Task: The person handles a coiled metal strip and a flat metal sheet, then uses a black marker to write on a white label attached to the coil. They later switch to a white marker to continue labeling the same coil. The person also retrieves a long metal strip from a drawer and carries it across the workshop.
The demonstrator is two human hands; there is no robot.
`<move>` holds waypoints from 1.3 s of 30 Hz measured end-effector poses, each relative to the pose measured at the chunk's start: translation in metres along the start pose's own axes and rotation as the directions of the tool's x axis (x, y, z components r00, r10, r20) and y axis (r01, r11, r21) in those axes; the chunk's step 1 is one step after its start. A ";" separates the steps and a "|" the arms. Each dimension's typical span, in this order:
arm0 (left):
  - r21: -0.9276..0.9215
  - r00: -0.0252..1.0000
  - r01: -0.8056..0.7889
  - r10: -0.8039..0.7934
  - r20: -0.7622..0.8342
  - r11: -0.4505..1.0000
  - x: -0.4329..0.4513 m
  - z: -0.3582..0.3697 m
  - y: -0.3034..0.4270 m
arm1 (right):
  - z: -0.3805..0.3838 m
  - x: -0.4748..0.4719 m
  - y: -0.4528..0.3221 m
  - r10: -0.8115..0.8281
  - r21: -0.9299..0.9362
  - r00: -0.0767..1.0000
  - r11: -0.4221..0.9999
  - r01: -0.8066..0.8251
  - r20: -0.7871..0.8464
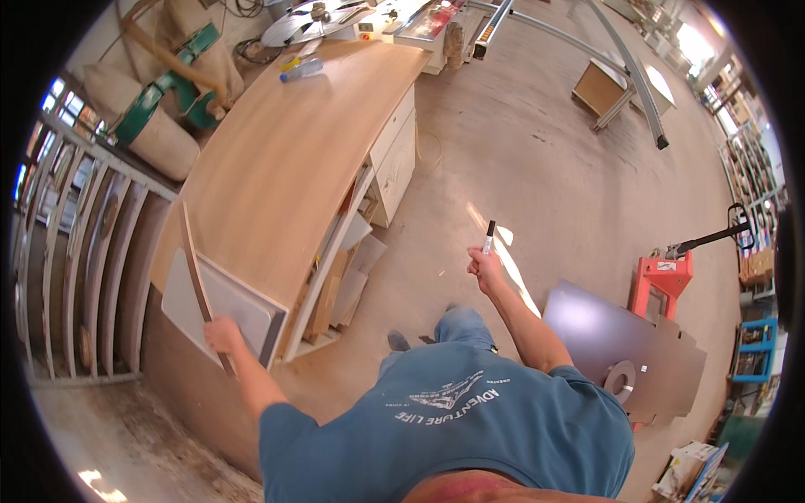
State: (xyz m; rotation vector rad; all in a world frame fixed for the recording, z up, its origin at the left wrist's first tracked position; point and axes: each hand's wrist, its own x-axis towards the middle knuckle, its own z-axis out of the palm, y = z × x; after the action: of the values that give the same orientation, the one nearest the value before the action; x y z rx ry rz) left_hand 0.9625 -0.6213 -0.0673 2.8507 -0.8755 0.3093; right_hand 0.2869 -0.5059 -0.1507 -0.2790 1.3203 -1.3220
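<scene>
My left hand (223, 335) grips a thin wooden strip (196, 276) near its lower end. The strip slants over the near end of a wood-topped workbench (283, 151). Under it lies a pale grey panel with rounded corners (242, 302), at the bench's near corner. My right hand (485, 267) is raised over the floor to the right of the bench. A white marker pen with a black cap (489, 237) stands upright in its closed fingers.
On the bench's far end lie a plastic bottle (303, 70) and a yellow roll (290, 63). Board offcuts (352, 270) fill the shelf below. A red pallet jack (663, 276) adjoins dark panels (578, 333) bearing an edge-banding roll (621, 380). Left stands a slatted rack (94, 251).
</scene>
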 end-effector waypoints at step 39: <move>-0.535 0.677 0.390 0.160 0.719 0.750 -0.407 0.080 0.543 | 0.068 0.615 -0.299 -0.256 -0.598 0.896 0.673 0.435 0.364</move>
State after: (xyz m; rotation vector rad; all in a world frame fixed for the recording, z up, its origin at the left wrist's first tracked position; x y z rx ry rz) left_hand 0.3377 -0.8635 -0.2002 2.2479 -0.6603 -1.0576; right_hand 0.0083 -1.1298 -0.2190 -1.2272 1.5288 -1.0097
